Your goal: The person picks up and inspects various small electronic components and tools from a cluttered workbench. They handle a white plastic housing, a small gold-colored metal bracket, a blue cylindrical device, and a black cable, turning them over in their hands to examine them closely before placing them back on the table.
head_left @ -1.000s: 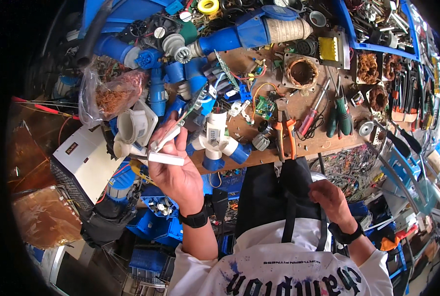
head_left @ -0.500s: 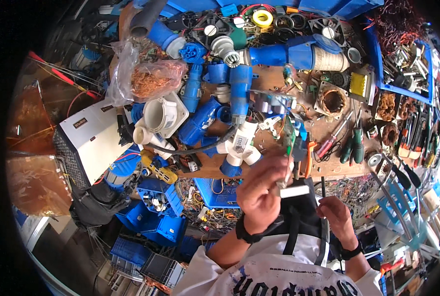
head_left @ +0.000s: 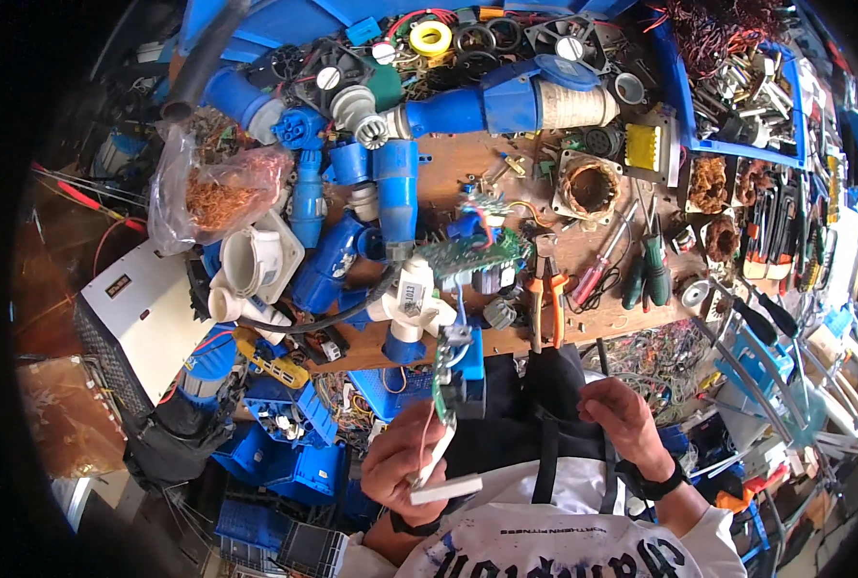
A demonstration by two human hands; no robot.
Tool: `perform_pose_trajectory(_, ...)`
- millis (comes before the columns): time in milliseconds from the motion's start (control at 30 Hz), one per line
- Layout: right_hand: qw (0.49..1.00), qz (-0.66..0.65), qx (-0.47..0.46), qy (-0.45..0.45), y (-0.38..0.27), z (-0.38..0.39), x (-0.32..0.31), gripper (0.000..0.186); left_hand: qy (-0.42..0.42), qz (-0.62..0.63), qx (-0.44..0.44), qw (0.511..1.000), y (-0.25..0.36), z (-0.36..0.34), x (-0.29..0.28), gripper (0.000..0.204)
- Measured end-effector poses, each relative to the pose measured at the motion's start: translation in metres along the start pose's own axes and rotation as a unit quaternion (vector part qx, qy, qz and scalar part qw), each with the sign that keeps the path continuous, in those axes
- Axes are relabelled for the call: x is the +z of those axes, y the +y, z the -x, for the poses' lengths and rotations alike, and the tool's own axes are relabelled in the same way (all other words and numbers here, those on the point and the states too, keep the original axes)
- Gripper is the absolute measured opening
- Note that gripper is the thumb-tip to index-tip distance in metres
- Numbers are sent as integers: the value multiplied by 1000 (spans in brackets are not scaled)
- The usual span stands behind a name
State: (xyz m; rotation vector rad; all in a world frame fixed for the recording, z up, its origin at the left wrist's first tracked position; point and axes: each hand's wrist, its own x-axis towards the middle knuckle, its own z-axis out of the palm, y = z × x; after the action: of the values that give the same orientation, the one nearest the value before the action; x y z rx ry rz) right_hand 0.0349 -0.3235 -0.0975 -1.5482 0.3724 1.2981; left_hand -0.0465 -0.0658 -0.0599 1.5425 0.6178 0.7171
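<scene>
Gripping a green circuit board (head_left: pixel 438 390) and a white bar (head_left: pixel 446 489), the left hand (head_left: pixel 400 464) sits low before the torso (head_left: pixel 549 549), short of the wooden bench (head_left: pixel 450 178). The right hand (head_left: pixel 626 424) curls loosely beside black trousers (head_left: pixel 492 414); whether it is closed cannot be told. Beyond lie orange-handled pliers (head_left: pixel 536 310), a white branched connector (head_left: pixel 410 306) and blue plugs (head_left: pixel 397 188).
</scene>
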Motion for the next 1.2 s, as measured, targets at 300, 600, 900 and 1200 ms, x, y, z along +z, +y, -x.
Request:
perform_pose_trajectory(300,997,-54,11,-52,-13,-3,6,32,-175,-96,-100,975,-15,8,6,27)
perform_pose_trajectory(600,947,-302,-26,-104,-24,-15,36,82,-307,-164,-33,937,-38,3,62,32)
perform_pose_trajectory(900,941,-338,-23,-19,-46,-51,38,62,-340,-192,-63,918,-63,-10,82,27)
perform_pose_trajectory(1200,937,-345,-6,58,-36,-76,14,60,-226,-312,-75,920,-106,-92,46,26)
